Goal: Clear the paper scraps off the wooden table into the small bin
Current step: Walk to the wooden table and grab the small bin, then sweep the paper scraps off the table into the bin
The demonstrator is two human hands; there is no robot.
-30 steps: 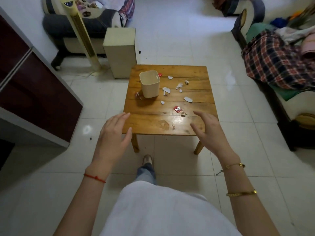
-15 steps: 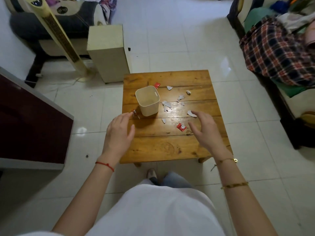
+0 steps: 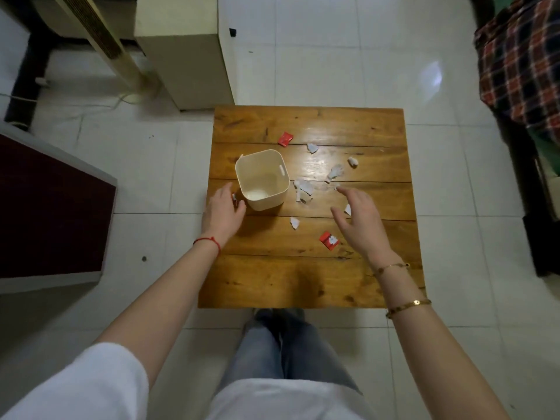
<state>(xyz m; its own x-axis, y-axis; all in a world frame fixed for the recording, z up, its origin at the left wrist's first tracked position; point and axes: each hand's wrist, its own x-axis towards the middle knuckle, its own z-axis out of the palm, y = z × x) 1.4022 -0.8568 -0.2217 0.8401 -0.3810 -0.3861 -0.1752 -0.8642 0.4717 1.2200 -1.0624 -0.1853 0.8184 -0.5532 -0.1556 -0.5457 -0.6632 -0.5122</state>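
A small cream bin [image 3: 262,178] stands upright on the left half of the wooden table [image 3: 306,274]. Several white paper scraps [image 3: 304,189] lie to its right, with one red scrap [image 3: 285,138] behind the bin and another red-and-white scrap [image 3: 329,239] nearer me. My left hand [image 3: 222,212] is open at the table's left edge, just left of the bin, over a small scrap. My right hand [image 3: 359,218] hovers open above the scraps, partly hiding one white piece [image 3: 347,210].
A cream box [image 3: 181,50] and a tall fan column [image 3: 103,40] stand on the tiled floor beyond the table's far left corner. A dark red cabinet [image 3: 51,207] is at left, a sofa with a plaid cloth [image 3: 521,65] at right. My legs [image 3: 281,344] are at the near table edge.
I have come closer and now look down over the table. Both hands have moved forward: the left to the bin's side, the right over the white scraps.
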